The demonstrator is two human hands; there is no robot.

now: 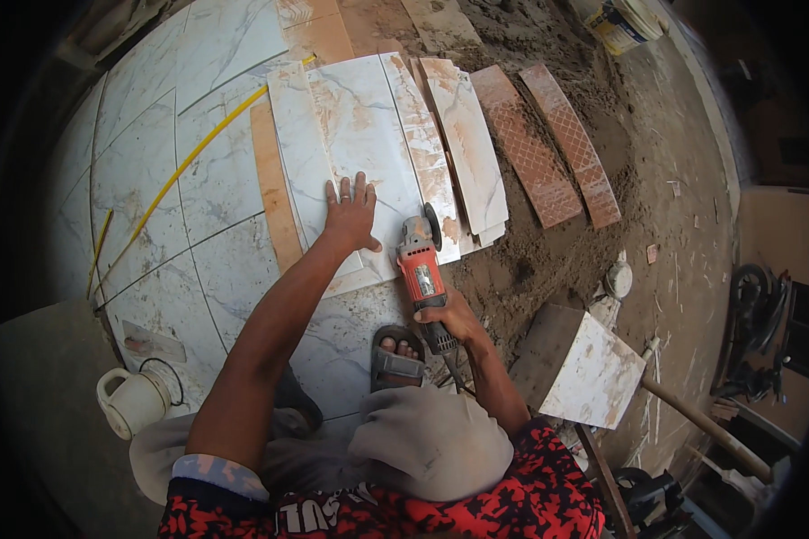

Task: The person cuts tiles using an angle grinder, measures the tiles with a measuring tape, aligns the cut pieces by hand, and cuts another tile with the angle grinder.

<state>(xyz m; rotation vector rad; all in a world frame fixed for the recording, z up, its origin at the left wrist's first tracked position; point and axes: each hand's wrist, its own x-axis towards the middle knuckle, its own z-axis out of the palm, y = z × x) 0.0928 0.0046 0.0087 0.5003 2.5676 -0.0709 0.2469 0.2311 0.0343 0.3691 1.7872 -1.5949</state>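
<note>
My right hand is wrapped round the body of a red and black angle grinder. Its dark cutting disc stands on edge at the near end of a white marbled tile, beside a dusty strip along the tile's right side. Whether the disc is spinning, I cannot tell. My left hand lies flat on the same tile with fingers spread, left of the grinder. More cut tile pieces are stacked just right of the dusty strip.
Two brown patterned tile strips lie on wet mortar at the right. A yellow tape curves over the laid floor tiles at left. A white jug, a trowel, a mallet, a bucket and a box-like block stand around.
</note>
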